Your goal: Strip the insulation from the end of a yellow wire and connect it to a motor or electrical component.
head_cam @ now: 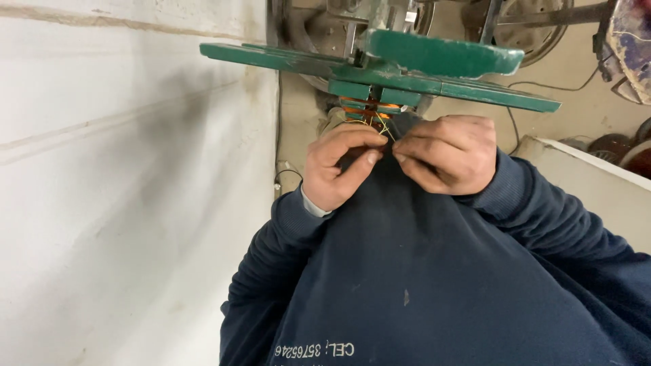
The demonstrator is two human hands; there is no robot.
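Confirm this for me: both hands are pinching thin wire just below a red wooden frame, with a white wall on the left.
Not quite: the wooden frame is green, not red, as the head view shows. The rest stands: the left hand and right hand pinch thin wire just below it, with a white wall on the left.

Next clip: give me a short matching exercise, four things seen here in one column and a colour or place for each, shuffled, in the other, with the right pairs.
Things:
1. wire coil
2. crossed bars
3. sweatshirt
4. wall

Descriptions:
A. dark blue, fills the lower frame
B. green, above both hands
C. white, on the left side
D. orange, tucked under the bars

The left hand and right hand pinch a thin thread below the coil.

Pairs: 1-D, 2-B, 3-A, 4-C
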